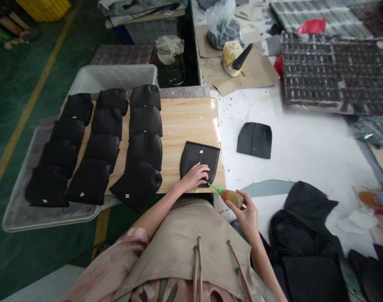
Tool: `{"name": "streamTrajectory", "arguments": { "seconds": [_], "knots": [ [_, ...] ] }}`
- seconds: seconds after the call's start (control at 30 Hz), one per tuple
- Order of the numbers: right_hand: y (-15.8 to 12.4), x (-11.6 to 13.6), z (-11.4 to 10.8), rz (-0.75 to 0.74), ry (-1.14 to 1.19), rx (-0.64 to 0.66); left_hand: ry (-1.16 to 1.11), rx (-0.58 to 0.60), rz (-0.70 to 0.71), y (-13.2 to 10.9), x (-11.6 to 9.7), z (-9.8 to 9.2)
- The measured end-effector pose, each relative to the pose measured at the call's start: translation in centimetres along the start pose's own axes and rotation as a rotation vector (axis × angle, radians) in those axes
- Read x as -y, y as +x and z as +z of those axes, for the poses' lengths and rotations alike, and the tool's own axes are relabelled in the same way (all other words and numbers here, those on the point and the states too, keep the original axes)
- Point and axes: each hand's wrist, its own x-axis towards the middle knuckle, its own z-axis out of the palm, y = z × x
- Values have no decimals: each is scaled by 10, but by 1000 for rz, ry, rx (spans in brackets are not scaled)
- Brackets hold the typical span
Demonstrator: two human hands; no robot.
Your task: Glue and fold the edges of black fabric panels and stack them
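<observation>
My left hand [195,176] lies on the lower edge of a black fabric piece [200,158] that rests on the wooden board [185,121], fingers curled a little and pressing it down. My right hand [246,212] grips a small amber glue bottle [232,197], whose green nozzle [214,188] points at the piece's lower right corner. Three rows of black fabric pieces [103,142] cover the left part of the board. Another single black piece [254,140] lies on the white table [304,147] to the right.
A pile of black fabric [307,235] sits at the lower right. Trays of small dark parts [332,71] fill the far right. A larger glue bottle [234,58] stands on cardboard at the back. A white tub [112,77] is behind the board, over a green floor [15,84].
</observation>
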Motion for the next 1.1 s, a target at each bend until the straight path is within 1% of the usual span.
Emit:
{"name": "streamTrajectory", "arguments": {
  "seconds": [0.07,0.13,0.2,0.27,0.37,0.43,0.47,0.53,0.6,0.67,0.77,0.9,1.0,1.1],
  "knots": [
    [1,1,-4,202,288,46,15,-2,-5,0,-1,1],
    [2,2,-7,317,561,116,26,-12,-21,0,-2,1],
    [3,2,-9,342,773,126,38,-30,-46,2,-6,3],
    [6,2,-10,316,924,64,57,-54,-82,5,-11,4],
    [14,4,-11,262,1015,-28,116,-108,-158,14,-17,5],
    [18,8,-11,222,958,-68,162,-149,-225,21,-19,5],
    [19,10,-10,196,887,-98,181,-164,-257,25,-19,4],
    [19,14,-7,142,683,-191,204,-173,-306,33,-18,2],
    [16,14,-1,94,469,-277,212,-158,-328,38,-15,0],
    [12,11,6,49,310,-313,211,-136,-330,40,-13,-3],
    [4,2,15,-48,106,-278,207,-123,-317,40,-12,-4],
    [1,-8,19,-217,-147,-229,207,-123,-310,38,-11,-4],
    [3,-11,21,-301,-236,-207,197,-126,-312,37,-11,-3],
    [7,-13,23,-345,-279,-198,198,-129,-314,36,-11,-3]
  ]
}}
